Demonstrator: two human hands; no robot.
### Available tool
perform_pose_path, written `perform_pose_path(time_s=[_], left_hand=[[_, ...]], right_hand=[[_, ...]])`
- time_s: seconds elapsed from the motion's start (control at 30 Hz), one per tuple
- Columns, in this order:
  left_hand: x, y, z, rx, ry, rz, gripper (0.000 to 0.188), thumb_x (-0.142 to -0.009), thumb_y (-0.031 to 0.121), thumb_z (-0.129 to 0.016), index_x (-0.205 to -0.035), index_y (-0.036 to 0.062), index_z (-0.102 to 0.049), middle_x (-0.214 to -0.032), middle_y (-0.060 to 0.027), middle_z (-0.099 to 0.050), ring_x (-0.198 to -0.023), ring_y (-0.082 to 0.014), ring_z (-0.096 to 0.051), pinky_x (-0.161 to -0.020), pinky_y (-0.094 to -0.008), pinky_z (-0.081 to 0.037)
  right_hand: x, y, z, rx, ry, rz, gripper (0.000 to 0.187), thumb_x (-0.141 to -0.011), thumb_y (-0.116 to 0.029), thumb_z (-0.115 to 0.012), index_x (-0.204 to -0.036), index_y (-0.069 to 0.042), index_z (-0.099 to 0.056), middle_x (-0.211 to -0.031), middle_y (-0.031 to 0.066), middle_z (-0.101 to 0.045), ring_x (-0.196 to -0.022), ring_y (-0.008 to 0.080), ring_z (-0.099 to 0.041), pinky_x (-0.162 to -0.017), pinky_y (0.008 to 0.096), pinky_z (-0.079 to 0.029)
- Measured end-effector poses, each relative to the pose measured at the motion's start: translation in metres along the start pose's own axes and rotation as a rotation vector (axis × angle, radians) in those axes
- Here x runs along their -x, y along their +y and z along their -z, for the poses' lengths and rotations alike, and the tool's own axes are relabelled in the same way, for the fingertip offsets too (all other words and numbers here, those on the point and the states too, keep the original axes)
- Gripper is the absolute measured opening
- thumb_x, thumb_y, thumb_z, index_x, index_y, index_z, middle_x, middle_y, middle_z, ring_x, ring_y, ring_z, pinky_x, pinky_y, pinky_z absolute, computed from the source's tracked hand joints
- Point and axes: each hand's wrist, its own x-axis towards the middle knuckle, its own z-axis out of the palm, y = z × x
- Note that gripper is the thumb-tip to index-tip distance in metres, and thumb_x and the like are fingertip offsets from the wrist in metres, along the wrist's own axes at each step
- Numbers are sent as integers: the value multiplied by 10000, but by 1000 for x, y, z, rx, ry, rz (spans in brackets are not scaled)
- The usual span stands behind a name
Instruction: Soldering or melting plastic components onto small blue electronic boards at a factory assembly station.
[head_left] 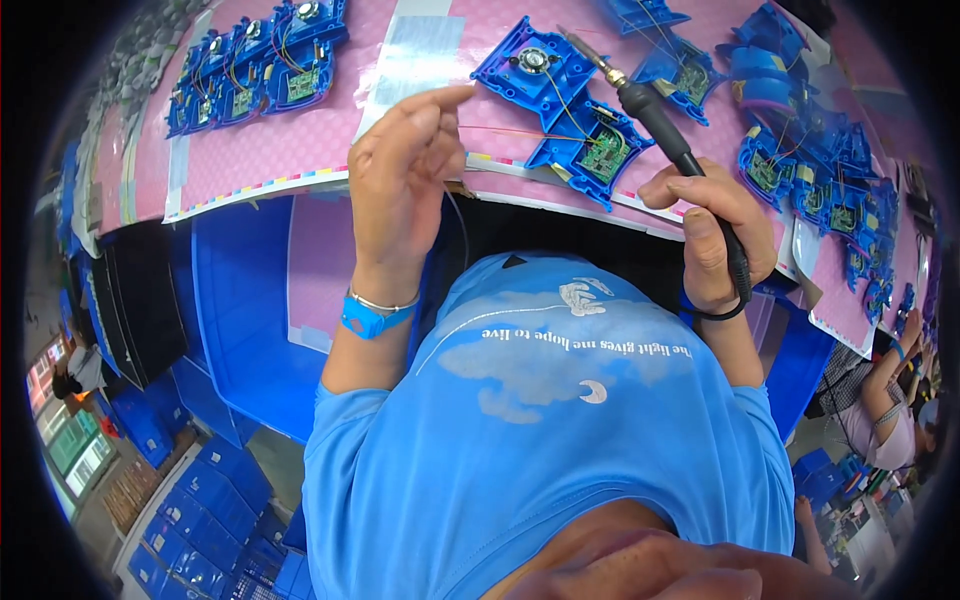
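Observation:
My right hand is wrapped round the black handle of a soldering iron. The iron's metal tip points up and to the left, over the blue plastic housings. My left hand is raised at the table edge, fingers curled and forefinger stretched to the right. From beside its palm a thin grey wire hangs down; the grip on it is partly hidden. Between my hands lies an opened housing: one half carries a round speaker, the other a green circuit board. Thin wires join the halves.
Pink sheeting covers the table. A row of similar housings lies at the far left, and more are piled at the right. A blue bin stands below the table edge. Another person's arm shows at the right rim.

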Motion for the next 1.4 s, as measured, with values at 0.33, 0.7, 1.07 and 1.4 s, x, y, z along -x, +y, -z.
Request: perform_pose_path(time_s=[0.33, 0.7, 1.07, 1.4], left_hand=[[-33, -40, -14, -1035, 148, -793, 337, -888, -50, -720, -1213, 17, -659, -890, -117, -643, -639, -185, -645, -537, -283, -519], [-32, -44, -13, -1031, 138, -920, 370, -863, -109, -726, -1203, 18, -653, -851, -90, -626, -604, -164, -625, -505, -289, -513], [-32, -45, -13, -1038, 116, -905, 380, -861, -105, -731, -1211, 14, -645, -843, -87, -626, -603, -159, -627, -503, -289, -510], [-36, -48, -11, -1031, 101, -895, 366, -874, -91, -730, -1213, 9, -639, -885, -94, -651, -616, -144, -639, -519, -270, -532]], right_hand=[[4, -9, -2, 64, -93, -91, 248, -963, -122, -618, -1080, 90, -671, -757, 157, -655, -649, 206, -622, -587, 321, -482], [2, -4, -2, 73, -116, -71, 242, -949, -141, -644, -1046, 74, -697, -764, 136, -665, -604, 186, -596, -566, 315, -444], [-1, -4, -3, 81, -143, -108, 239, -944, -140, -644, -1030, 76, -699, -721, 117, -647, -592, 184, -592, -572, 322, -442], [-2, -5, -5, 81, -139, -116, 236, -944, -145, -645, -1022, 71, -699, -702, 114, -638, -584, 185, -589, -584, 331, -444]])
